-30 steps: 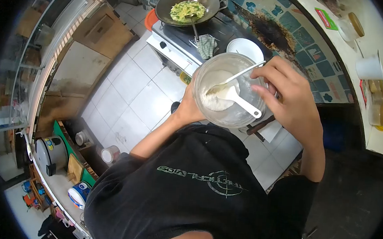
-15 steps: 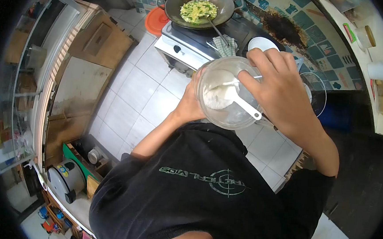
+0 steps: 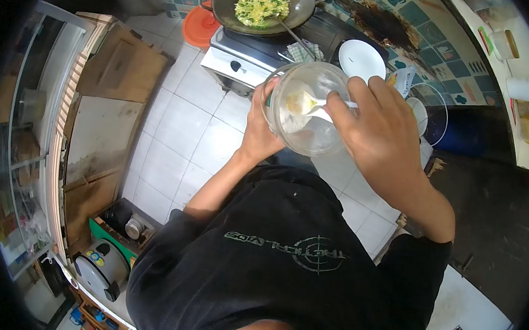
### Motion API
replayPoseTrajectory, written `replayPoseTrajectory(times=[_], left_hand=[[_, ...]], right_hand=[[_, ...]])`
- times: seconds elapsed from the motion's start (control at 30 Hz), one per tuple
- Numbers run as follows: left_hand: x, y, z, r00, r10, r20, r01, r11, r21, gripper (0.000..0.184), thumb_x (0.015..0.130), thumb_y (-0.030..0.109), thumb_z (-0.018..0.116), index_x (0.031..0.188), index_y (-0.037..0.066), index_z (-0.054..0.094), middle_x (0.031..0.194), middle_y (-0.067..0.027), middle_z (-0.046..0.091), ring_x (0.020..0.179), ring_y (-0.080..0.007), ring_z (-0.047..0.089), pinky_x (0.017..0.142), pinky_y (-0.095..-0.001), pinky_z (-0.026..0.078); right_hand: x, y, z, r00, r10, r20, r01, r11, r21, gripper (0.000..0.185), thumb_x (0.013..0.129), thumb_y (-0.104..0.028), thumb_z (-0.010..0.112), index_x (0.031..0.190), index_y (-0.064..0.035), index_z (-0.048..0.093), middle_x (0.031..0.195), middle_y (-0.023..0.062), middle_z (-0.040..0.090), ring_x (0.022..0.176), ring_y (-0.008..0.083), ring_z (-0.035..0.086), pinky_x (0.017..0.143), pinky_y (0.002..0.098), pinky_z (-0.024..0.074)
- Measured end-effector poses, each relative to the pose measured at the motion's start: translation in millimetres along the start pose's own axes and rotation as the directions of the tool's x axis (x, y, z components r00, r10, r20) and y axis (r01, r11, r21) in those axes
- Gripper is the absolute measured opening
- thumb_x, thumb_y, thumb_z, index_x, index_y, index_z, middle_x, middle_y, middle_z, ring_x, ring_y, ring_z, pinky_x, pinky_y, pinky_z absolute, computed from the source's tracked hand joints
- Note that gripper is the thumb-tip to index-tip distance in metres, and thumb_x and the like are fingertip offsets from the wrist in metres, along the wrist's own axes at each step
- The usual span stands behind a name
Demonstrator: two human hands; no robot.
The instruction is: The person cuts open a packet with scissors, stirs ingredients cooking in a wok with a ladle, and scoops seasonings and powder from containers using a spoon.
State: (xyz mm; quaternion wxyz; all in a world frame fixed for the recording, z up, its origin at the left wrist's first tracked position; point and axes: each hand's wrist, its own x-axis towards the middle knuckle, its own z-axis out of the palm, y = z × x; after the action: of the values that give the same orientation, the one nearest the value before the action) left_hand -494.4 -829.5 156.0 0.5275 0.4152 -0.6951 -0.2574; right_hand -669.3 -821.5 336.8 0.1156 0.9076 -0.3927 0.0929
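Note:
My left hand (image 3: 260, 125) is wrapped around the side of a clear plastic jar (image 3: 322, 139), tilted so that its mouth faces me. White powder (image 3: 293, 121) lies inside against the wall. Over the jar's mouth, my right hand (image 3: 380, 136) pinches the handle of a white plastic spoon (image 3: 310, 103), whose bowl is inside the jar and looks pale yellow. Another white piece, perhaps a second spoon, shows just below it, partly hidden by my fingers.
Ahead, a wok (image 3: 223, 6) holding a yellow-green egg mixture (image 3: 260, 9) and a metal turner (image 3: 298, 40) sits on the stove (image 3: 228, 64). A white plate (image 3: 362, 59) lies to its right. An orange lid (image 3: 199, 28) is left of the stove; a wooden cabinet (image 3: 111, 123) stands at left.
The spoon in my right hand now shows its bowl, pale yellow, over the powder. The white spoon handle that stuck out over the jar's rim no longer shows there.

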Motion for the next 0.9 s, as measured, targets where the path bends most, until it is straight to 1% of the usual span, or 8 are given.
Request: replayPoseTrajectory(times=[0.07,0.17,0.27,0.4,0.6,0.7,0.8,0.9], left_hand=[[7,2,7,1.0,0.005,0.019,-0.006,0.998,0.067,0.101,0.057,0.021,0.091,0.136,-0.001,0.032,0.124,-0.0204,0.05,0.117,-0.0362,0.051,0.098,-0.0427,0.043],[17,5,15,0.999,-0.003,0.038,0.002,0.999,0.034,0.102,0.056,0.022,0.091,0.136,0.0,0.032,0.126,-0.0204,0.049,0.117,-0.0363,0.052,0.099,-0.0431,0.043],[27,7,19,0.997,-0.019,0.077,0.015,0.998,0.055,0.103,0.055,0.023,0.092,0.136,0.0,0.033,0.126,-0.0204,0.049,0.116,-0.0364,0.052,0.099,-0.0425,0.043],[36,7,21,0.997,-0.044,0.061,0.037,0.994,0.105,0.106,0.053,0.025,0.093,0.137,0.001,0.032,0.126,-0.0194,0.048,0.116,-0.035,0.053,0.097,-0.0418,0.045],[42,0,24,0.992,-0.123,-0.017,0.124,0.991,0.05,0.106,0.053,0.026,0.093,0.136,-0.001,0.033,0.126,-0.0185,0.048,0.117,-0.0337,0.052,0.098,-0.0404,0.044],[48,-4,20,0.988,-0.151,0.002,0.151,0.988,0.042,0.104,0.054,0.026,0.092,0.136,-0.001,0.034,0.128,-0.0185,0.048,0.117,-0.034,0.052,0.099,-0.0403,0.043],[52,-23,11,0.974,-0.216,0.07,0.216,0.976,0.018,0.103,0.055,0.026,0.092,0.136,-0.002,0.035,0.129,-0.0193,0.047,0.117,-0.0342,0.052,0.099,-0.0408,0.042],[59,-41,1,0.958,-0.278,0.064,0.278,0.961,0.012,0.102,0.054,0.024,0.091,0.135,-0.003,0.035,0.13,-0.0203,0.046,0.119,-0.0344,0.051,0.1,-0.0405,0.042]], right_hand=[[0,10,6,0.999,0.004,-0.033,-0.004,1.0,-0.019,0.02,0.067,-0.008,0.063,0.085,-0.0003,0.063,0.091,0.0096,0.055,0.085,0.0232,0.052,0.071,0.0318,0.0439],[2,21,14,0.999,0.025,0.021,-0.024,0.999,-0.038,0.019,0.066,-0.009,0.063,0.083,-0.0007,0.065,0.088,0.009,0.056,0.085,0.0228,0.053,0.072,0.0314,0.0438],[6,36,26,0.999,-0.033,-0.012,0.033,0.999,-0.024,0.017,0.066,-0.01,0.064,0.081,-0.002,0.066,0.085,0.008,0.058,0.086,0.0222,0.054,0.073,0.0312,0.044],[7,51,37,0.997,-0.012,-0.08,0.018,0.997,0.068,0.016,0.068,-0.008,0.063,0.081,-0.0026,0.068,0.085,0.0076,0.059,0.087,0.0211,0.055,0.075,0.0313,0.0454],[12,72,45,0.996,0.061,-0.059,-0.049,0.983,0.178,0.019,0.069,-0.007,0.062,0.087,-0.0026,0.068,0.088,0.0076,0.059,0.09,0.022,0.055,0.079,0.0321,0.0465],[18,79,47,0.993,0.099,-0.058,-0.083,0.97,0.23,0.019,0.07,-0.007,0.063,0.089,-0.0042,0.068,0.087,0.0079,0.058,0.088,0.0232,0.055,0.078,0.0339,0.0477],[28,82,48,0.981,0.194,-0.024,-0.175,0.928,0.329,0.015,0.074,-0.009,0.066,0.088,-0.0058,0.068,0.085,0.0081,0.056,0.085,0.0247,0.055,0.075,0.0357,0.0485],[40,87,57,0.955,0.291,-0.057,-0.238,0.866,0.441,0.012,0.077,-0.012,0.069,0.087,-0.0054,0.068,0.081,0.0092,0.053,0.081,0.0264,0.055,0.07,0.0376,0.0472]])
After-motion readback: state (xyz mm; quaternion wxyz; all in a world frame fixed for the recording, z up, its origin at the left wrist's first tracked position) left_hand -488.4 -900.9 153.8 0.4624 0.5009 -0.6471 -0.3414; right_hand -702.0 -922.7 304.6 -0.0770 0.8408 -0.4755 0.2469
